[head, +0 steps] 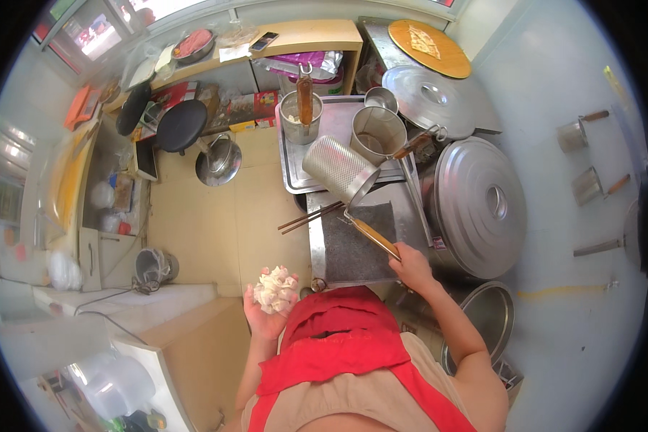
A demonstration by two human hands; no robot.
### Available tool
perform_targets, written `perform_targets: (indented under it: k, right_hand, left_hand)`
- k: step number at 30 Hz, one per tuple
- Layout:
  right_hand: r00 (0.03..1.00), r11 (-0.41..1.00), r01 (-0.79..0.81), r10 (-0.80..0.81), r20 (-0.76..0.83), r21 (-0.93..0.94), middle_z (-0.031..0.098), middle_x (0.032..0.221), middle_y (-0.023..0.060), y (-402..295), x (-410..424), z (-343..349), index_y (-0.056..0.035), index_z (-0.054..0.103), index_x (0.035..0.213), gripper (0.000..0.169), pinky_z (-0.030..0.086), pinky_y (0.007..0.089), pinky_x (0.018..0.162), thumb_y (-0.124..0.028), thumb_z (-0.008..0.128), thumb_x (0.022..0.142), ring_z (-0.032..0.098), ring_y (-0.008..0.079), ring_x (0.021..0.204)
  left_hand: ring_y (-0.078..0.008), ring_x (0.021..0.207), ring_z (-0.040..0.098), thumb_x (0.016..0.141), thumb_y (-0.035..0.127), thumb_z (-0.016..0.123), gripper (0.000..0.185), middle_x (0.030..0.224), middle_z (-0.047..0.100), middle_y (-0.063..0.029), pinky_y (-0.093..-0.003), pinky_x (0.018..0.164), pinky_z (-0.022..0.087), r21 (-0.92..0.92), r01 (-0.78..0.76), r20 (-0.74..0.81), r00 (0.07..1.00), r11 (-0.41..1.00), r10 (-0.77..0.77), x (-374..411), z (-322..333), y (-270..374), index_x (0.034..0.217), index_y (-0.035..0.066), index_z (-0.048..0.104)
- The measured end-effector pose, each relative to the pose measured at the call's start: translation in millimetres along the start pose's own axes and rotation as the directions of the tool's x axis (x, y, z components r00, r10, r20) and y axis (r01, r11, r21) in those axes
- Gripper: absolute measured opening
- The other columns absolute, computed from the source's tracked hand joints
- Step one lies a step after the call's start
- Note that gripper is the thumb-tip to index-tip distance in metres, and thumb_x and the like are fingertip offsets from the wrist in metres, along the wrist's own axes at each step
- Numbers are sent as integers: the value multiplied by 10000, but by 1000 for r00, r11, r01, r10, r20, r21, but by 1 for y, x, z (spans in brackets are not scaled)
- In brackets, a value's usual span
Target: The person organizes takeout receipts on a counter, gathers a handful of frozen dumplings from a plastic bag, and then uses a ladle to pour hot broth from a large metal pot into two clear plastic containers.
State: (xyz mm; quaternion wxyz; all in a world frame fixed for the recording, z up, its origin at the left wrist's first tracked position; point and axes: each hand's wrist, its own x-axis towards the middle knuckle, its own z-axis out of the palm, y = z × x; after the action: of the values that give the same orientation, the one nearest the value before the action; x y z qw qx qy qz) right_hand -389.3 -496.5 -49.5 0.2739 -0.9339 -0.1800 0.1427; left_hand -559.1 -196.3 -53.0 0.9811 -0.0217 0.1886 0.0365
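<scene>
A heap of small pale wontons or dumplings (275,290) rests in my left hand (263,319), palm up beside the red apron (340,329). My right hand (414,267) grips the wooden handle of a perforated metal strainer basket (337,166). That basket lies tilted on its side above the metal tray (287,175), its mouth turned toward me; its inside is mostly hidden. Behind it stands a second strainer basket (301,132) with whitish pieces inside. To the right is a wider strainer (378,127) with a wooden handle. Dark chopsticks (309,217) stick out over the counter's left edge.
A dark mat (359,245) covers part of the steel counter. Right of it stands a large pot under a metal lid (467,208). A second lid (429,102) and a round board with flatbread (453,62) sit behind. Left on the floor are a black stool (182,126) and a bin (156,264).
</scene>
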Motion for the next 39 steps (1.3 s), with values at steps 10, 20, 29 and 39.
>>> perform_targets:
  k: [10, 20, 29, 39]
  right_hand:
    - [990, 979, -10, 38, -133, 204, 606, 821, 229, -18, 63, -34, 22, 575, 960, 251, 449, 419, 683, -201, 560, 847, 580, 402, 792]
    - [990, 728, -26, 114, -84, 685, 555, 640, 31, 25, 142, 7, -7, 596, 842, 294, 406, 276, 533, -281, 697, 799, 508, 117, 565]
    - [987, 272, -108, 147, 70, 956, 439, 548, -43, 38, 168, 48, -59, 557, 794, 191, 291, 198, 365, -179, 706, 810, 379, 37, 418]
    - [938, 706, 262, -26, -345, 658, 561, 606, 78, 15, 177, 15, 23, 601, 864, 279, 428, 316, 547, -234, 695, 810, 538, 178, 546]
  left_hand:
    - [-383, 1248, 377, 889, 444, 431, 426, 1347, 419, -93, -521, 886, 473, 21, 10, -2, 1000, 1000, -10, -15, 5, -16, 1229, 190, 471]
    - [-385, 1256, 367, 881, 452, 457, 449, 1368, 413, -82, -546, 902, 460, -25, -58, 0, 998, 998, 58, -15, 8, -38, 1240, 182, 479]
    - [-373, 1240, 384, 881, 419, 479, 404, 1320, 449, -89, -512, 890, 475, 80, -106, -65, 992, 991, 111, -6, 26, -61, 1206, 181, 491]
    - [-361, 1239, 385, 876, 410, 497, 401, 1322, 448, -80, -503, 891, 476, 116, -132, -55, 989, 984, 140, -3, 30, -79, 1207, 184, 487]
